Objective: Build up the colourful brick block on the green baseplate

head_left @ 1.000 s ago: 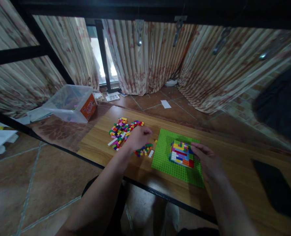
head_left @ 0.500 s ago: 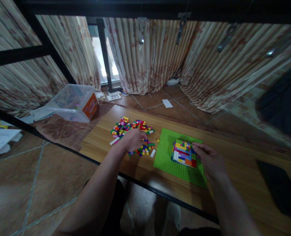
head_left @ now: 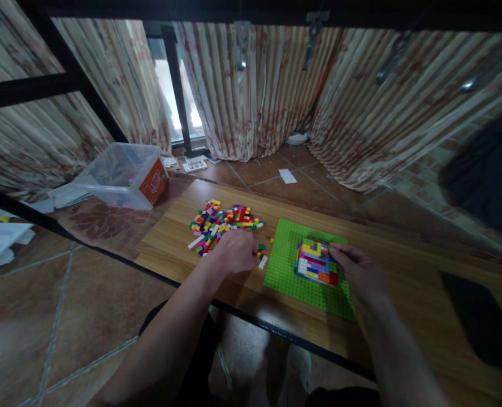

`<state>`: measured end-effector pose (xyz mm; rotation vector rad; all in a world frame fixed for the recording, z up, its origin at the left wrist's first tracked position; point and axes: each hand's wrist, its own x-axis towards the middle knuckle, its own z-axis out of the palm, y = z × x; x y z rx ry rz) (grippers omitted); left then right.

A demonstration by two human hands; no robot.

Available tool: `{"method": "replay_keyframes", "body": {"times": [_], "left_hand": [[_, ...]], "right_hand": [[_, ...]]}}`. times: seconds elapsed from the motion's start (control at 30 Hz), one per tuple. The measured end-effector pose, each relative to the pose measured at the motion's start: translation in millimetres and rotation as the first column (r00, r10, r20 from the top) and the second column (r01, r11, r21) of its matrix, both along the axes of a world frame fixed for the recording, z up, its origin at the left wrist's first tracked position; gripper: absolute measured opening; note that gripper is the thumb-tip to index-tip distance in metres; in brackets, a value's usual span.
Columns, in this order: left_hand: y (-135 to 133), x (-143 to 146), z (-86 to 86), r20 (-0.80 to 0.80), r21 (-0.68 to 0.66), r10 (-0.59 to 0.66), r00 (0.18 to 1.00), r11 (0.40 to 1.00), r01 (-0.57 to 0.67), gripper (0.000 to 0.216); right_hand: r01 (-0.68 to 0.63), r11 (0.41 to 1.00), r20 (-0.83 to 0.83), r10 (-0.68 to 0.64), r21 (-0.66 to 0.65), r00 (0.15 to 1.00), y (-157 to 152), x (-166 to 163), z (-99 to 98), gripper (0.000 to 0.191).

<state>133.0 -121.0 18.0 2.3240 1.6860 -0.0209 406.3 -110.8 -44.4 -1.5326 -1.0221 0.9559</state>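
Note:
A green baseplate point(head_left: 289, 271) lies on the wooden table point(head_left: 403, 294) with a flat block of many-coloured bricks point(head_left: 316, 263) built on it. My right hand point(head_left: 356, 274) rests on the plate, its fingers curled against the right edge of that block. Left of the plate lies a heap of loose small bricks point(head_left: 223, 220). My left hand point(head_left: 236, 251) sits on the near edge of the heap, fingers curled down over some bricks; what they hold is hidden.
A clear plastic box point(head_left: 121, 175) with an orange label stands on the floor to the far left. A dark flat object point(head_left: 480, 322) lies on the table at the right. Curtains hang behind, and black frame bars cross the left side.
My left hand has drawn back from the far side of the heap to its near edge, closer to the plate. My right hand has stayed by the built block.

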Motion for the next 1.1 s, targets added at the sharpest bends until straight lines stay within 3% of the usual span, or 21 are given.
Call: {"method": "replay_keyframes", "body": {"times": [0.23, 0.5, 0.7, 0.93, 1.03, 1.1], "left_hand": [[-2, 17, 0.2, -0.098, 0.019, 0.006, 0.995, 1.0, -0.004, 0.028], [4, 10, -10.5, -0.064, 0.06, 0.011, 0.998, 0.998, -0.007, 0.033], [5, 5, -4.1, -0.01, 0.046, 0.038, 0.999, 0.998, -0.037, 0.023], [3, 9, -4.3, -0.044, 0.026, 0.054, 0.998, 0.998, -0.053, 0.026], [6, 6, -8.5, 0.034, 0.056, 0.065, 0.997, 0.996, -0.067, 0.024], [9, 2, -10.9, 0.178, 0.057, 0.074, 0.981, 0.995, -0.085, 0.019]], "right_hand": [[-0.008, 1.0, 0.005, 0.008, 0.006, 1.0, 0, 1, -0.2, 0.031], [-0.014, 1.0, 0.021, 0.014, 0.001, 1.0, 1, 0, 0.4, 0.028], [-0.019, 1.0, 0.026, 0.019, 0.002, 0.999, 0, 0, 2.4, 0.026], [-0.03, 1.0, 0.068, 0.029, 0.011, 0.997, 0, 0, 2.6, 0.024], [-0.034, 0.999, 0.058, 0.033, 0.021, 0.998, 1, 0, 1.0, 0.024], [-0.022, 0.999, 0.08, 0.019, 0.033, 0.997, 2, 1, 0.9, 0.024]]}}
